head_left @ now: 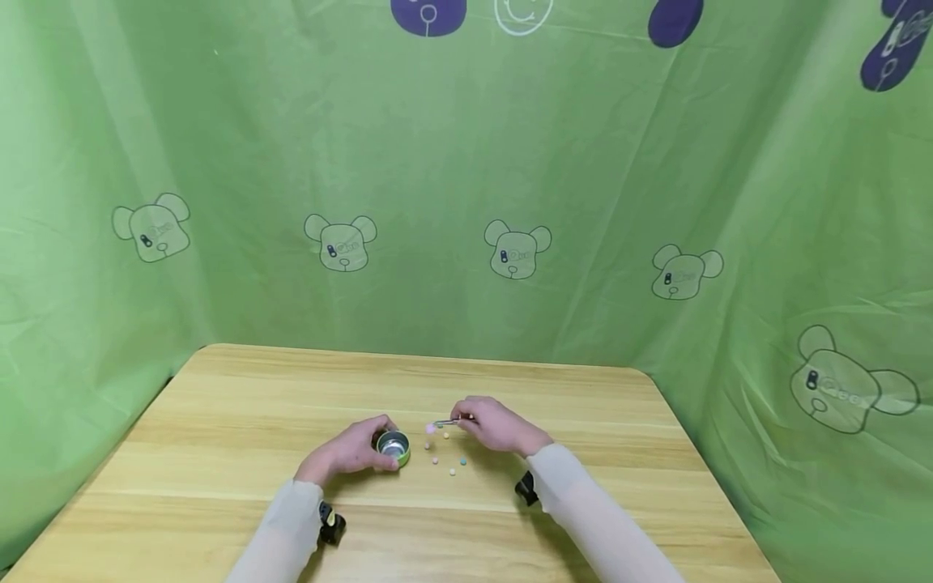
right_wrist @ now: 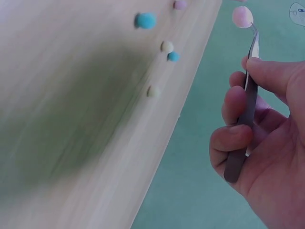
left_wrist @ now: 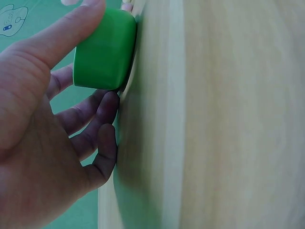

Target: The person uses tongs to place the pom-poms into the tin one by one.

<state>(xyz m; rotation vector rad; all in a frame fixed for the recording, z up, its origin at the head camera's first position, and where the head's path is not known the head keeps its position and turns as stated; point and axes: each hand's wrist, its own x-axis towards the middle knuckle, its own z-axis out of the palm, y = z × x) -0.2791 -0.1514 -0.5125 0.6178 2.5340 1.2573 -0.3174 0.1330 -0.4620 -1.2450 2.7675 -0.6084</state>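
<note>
My left hand [head_left: 353, 448] holds a small round green tin [head_left: 404, 459] on the table, thumb on one side and fingers on the other. The tin is open at the top with a silvery inside. In the left wrist view its smooth green wall [left_wrist: 106, 50] shows beside the thumb. With my right hand [head_left: 499, 425] I grip metal tweezers [right_wrist: 251, 100] with bent tips. A pale pink pom-pom [right_wrist: 242, 16] sits at those tips, raised above the table, to the right of the tin.
Several small pom-poms lie loose on the wooden table [head_left: 240, 421] right of the tin, among them a blue one [head_left: 462, 461], a white one [head_left: 453, 472] and a yellowish one [head_left: 446, 436]. A green printed curtain [head_left: 430, 300] surrounds the table's back and sides.
</note>
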